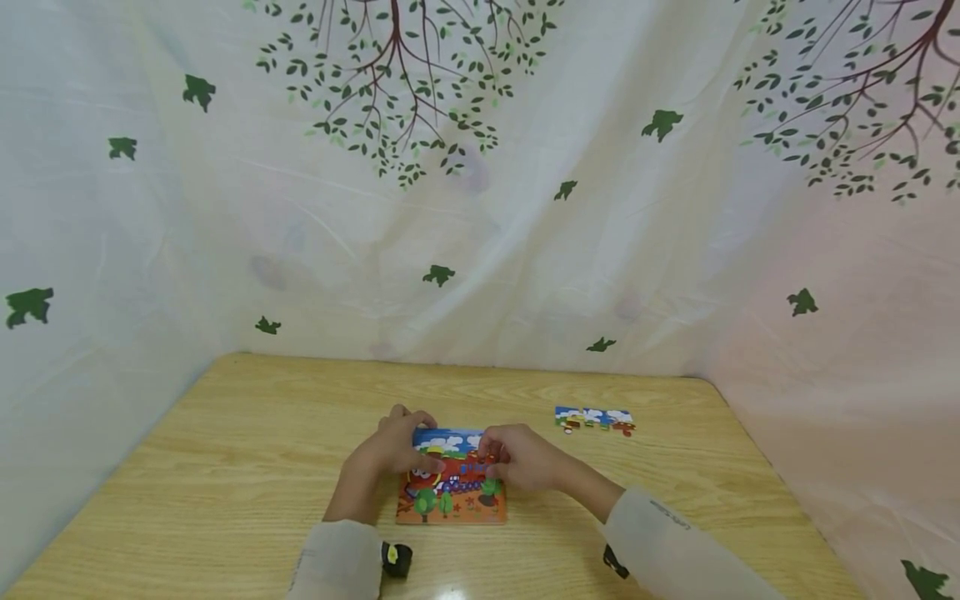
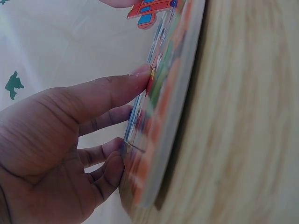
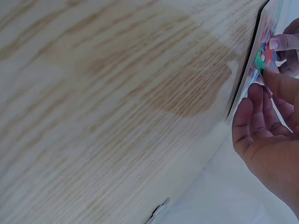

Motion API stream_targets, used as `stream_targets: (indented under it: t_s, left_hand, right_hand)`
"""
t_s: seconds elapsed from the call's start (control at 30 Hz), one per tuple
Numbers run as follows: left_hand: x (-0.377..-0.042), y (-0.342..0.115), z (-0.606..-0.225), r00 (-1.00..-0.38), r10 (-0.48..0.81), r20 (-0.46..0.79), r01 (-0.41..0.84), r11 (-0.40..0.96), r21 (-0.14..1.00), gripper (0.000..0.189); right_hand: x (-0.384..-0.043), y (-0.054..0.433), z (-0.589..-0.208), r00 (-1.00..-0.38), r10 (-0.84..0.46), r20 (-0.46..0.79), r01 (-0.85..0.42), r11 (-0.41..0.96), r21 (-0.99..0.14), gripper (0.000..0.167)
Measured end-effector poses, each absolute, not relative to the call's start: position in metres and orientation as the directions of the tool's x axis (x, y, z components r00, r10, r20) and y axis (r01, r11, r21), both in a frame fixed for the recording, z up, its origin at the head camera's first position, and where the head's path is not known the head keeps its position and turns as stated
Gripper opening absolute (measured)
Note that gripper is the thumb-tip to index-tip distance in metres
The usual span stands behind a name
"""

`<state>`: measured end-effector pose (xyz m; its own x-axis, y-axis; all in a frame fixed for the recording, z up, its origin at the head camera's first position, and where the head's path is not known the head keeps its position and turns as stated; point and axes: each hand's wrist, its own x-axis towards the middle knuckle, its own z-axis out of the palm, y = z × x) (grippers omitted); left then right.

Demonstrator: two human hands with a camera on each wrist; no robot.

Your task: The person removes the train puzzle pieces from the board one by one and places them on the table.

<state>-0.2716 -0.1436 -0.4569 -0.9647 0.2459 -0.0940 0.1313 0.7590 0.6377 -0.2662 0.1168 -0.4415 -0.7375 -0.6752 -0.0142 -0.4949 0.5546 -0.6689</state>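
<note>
Wooden table [image 1: 247, 467], left fingers [image 2: 105, 120] spread on puzzle [image 1: 457, 510], right fingers [image 1: 506, 437] pinching red piece [image 2: 149, 9]

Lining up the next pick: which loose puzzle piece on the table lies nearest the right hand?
The leftmost puzzle piece in the head view's far row; the others lie farther right.

Puzzle [image 1: 459, 490], lower centre: printed blue, white, red, orange, green. Loose pieces [image 1: 603, 417], right of centre: blue, white, red. Table [image 1: 262, 467]: tan wood grain. Backdrop [image 1: 517, 275], top: whitish, green leaf pattern. Sleeves [image 1: 341, 554]: pale grey.
</note>
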Motion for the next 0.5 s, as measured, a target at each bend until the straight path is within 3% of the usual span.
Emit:
stream_targets:
  t_s: [0.5]
  left_hand:
    - [-0.269,-0.143,-0.452,-0.965,0.245,-0.096,0.129,0.758,0.639,0.057]
  right_hand:
    - [-0.255,0.122,-0.436,-0.704,-0.707,0.064,-0.536,0.471,-0.700,0.014]
